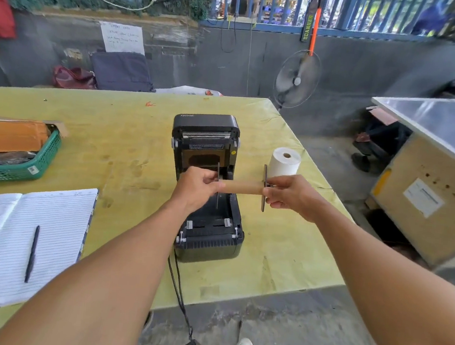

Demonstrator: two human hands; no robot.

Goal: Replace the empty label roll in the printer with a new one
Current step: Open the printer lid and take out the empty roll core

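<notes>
Yellow-green tabletop (129, 146) under a covered yard carries a black printer (208, 243) with its lid tipped open. Above the open bay a person holds the empty cardboard core (240, 188) level, fitted between 2 thin dark plates. The left hand (195, 187) has its fingers curled round the core's left end, and the right hand (288, 196) pinches the right end outside the plate. The new white roll (284, 164) stands upright on the tabletop just right of the printer. An open notebook (48, 233) with a pen (31, 253) lies to the left, near a green basket (26, 169).
</notes>
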